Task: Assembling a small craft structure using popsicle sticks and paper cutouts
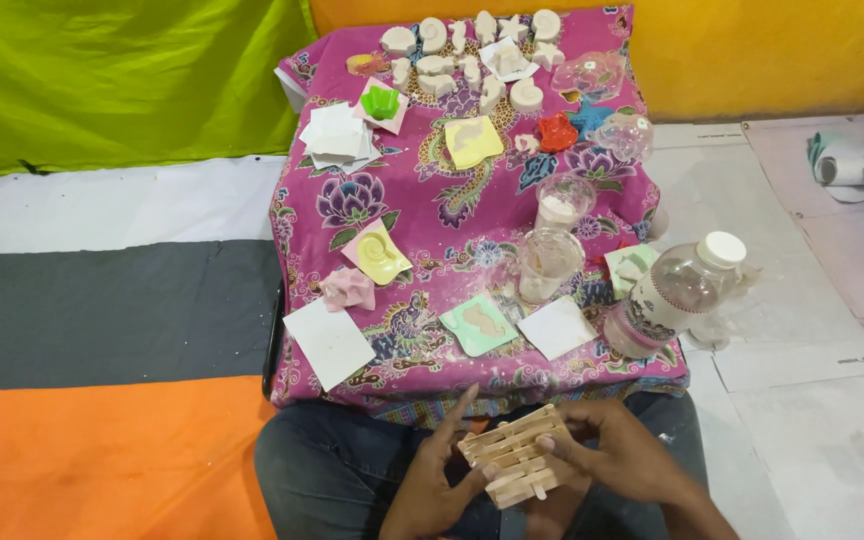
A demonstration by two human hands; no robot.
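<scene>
1. Basically, head view only: a small raft of wooden ice-cream sticks [514,452] sits low in the frame, over the person's lap, just in front of the near edge of the low table [592,375] draped in a magenta flowered cloth.
2. Key relation: the raft lies between the two hands, touching both. Its long axis runs diagonally, from lower left up to upper right. Neither hand is clearly nearer; both are on it.
3. Left hand [432,480]: fingers extended fairly wide, index pointing up toward the table, thumb and palm side against the raft's left edge. It looks like a loose support, not a closed grip, though the contact is partly hidden.
4. Right hand [617,455]: fingers curled over the raft's right end and top, holding it.
5. Look of the raft: pale bare wood, flat sticks laid side by side with cross sticks on top, rounded ends sticking out at the lower edge.
6. On the table, well apart from the hands: a clear plastic bottle [674,292] with a white cap lying tilted at the right, two clear cups [550,262] with white contents near the middle, small coloured moulds and white paper squares [328,343], and a cluster of white plaster casts [472,55] at the far edge.
</scene>
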